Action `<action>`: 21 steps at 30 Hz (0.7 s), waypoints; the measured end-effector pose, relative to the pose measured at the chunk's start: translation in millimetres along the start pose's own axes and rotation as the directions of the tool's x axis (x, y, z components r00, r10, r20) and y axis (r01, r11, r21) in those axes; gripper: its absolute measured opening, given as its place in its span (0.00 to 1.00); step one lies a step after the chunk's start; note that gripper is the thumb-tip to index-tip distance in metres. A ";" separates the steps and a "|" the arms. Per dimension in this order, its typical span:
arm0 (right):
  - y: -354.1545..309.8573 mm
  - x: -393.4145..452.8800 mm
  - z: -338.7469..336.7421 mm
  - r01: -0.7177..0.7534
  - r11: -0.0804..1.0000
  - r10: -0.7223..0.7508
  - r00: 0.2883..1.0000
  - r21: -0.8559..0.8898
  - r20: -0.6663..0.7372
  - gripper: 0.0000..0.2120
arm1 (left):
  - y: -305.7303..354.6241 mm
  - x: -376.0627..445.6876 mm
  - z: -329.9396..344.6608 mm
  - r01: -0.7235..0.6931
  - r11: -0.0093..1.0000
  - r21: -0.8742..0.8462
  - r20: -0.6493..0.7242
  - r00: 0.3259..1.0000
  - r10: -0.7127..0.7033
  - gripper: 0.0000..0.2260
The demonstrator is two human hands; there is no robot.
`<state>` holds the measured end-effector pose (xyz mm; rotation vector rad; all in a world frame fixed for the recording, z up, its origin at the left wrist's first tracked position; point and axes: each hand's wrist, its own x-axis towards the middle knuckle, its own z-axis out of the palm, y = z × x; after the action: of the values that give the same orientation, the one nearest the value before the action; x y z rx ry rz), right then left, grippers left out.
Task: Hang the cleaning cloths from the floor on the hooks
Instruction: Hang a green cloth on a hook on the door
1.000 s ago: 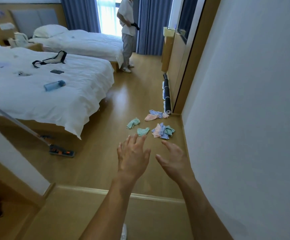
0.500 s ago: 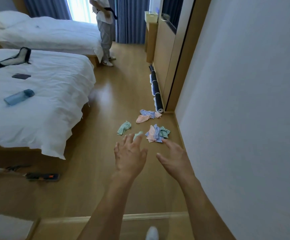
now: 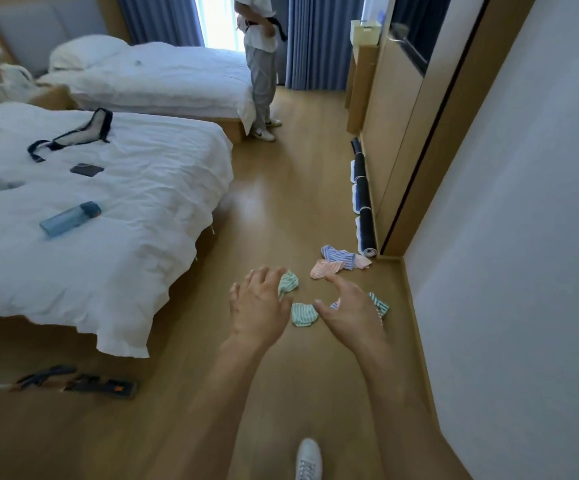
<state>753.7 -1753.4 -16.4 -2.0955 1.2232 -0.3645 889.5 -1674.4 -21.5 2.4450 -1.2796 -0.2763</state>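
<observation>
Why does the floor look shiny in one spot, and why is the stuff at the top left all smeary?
Head view: bright light from the window bounces off the wooden floor, making a pale shiny patch. Head view: the top-left corner, around the bag, is smeared by blur. Head view: the wide lens bends the wall so it leans.

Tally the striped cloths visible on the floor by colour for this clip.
Green striped cloths: 3, by the left hand, between the hands, right of the right hand
Pink striped cloths: 1
Blue striped cloths: 1
Total: 5 visible; the right hand hides part of the pile, so more may lie beneath.
</observation>
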 end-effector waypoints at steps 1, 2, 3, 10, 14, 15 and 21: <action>-1.0 20.3 -3.1 0.003 1.000 -0.003 1.000 0.006 0.001 0.24 | 3.3 18.1 0.0 0.011 1.000 -0.001 -0.009 1.000 -0.011 0.22; -1.7 40.0 -5.3 -0.003 1.000 0.003 1.000 0.013 0.002 0.23 | 5.4 36.0 0.5 0.025 1.000 0.002 -0.014 1.000 -0.024 0.23; -2.0 58.9 -6.7 -0.017 1.000 0.017 1.000 0.018 0.009 0.23 | 5.7 52.9 2.0 0.039 0.999 0.006 -0.012 0.999 -0.038 0.23; 6.7 147.0 0.6 -0.058 0.998 0.056 0.997 0.037 0.062 0.18 | -5.2 141.7 26.4 0.114 0.993 0.039 0.036 0.993 -0.116 0.23; 16.3 198.4 14.2 -0.081 0.997 0.080 0.992 0.010 0.098 0.21 | -19.8 197.1 45.3 0.128 0.992 0.020 0.070 0.989 -0.129 0.23; 18.1 212.8 17.6 -0.087 0.996 0.086 0.991 -0.001 0.101 0.23 | -24.8 212.7 50.4 0.130 0.991 0.018 0.080 0.988 -0.131 0.23; 13.9 315.4 42.0 -0.117 0.991 0.122 0.990 -0.071 0.073 0.24 | -66.0 321.6 75.8 0.151 0.988 0.015 0.178 0.972 -0.151 0.23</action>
<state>931.4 -2008.5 -85.4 -2.0601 1.3244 -0.1896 1096.6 -1921.6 -118.7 2.5708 -1.1634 -0.5476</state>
